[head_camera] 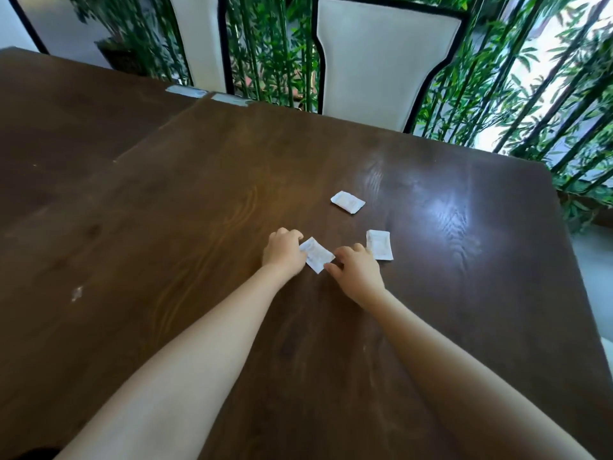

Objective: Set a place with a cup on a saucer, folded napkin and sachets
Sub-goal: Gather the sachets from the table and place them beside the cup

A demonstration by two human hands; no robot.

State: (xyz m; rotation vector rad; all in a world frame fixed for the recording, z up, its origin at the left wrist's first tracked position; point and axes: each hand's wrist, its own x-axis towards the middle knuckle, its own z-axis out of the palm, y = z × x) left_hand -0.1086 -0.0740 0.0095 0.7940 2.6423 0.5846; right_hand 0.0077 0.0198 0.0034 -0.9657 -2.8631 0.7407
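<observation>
Three white sachets lie on the dark wooden table (166, 227). The nearest sachet (316, 255) sits between my two hands. My left hand (283, 250) grips its left corner with curled fingers. My right hand (356, 267) touches its right edge with thumb and fingertips. A second sachet (379, 244) lies just right of my right hand. The third sachet (347, 202) rests farther back. No cup, saucer or napkin is in view.
A white upholstered chair (381, 61) with a dark frame stands at the far table edge, another chair (199, 41) to its left. Bamboo plants (272, 54) fill the background. The table's right edge (577, 260) drops off toward a pale floor.
</observation>
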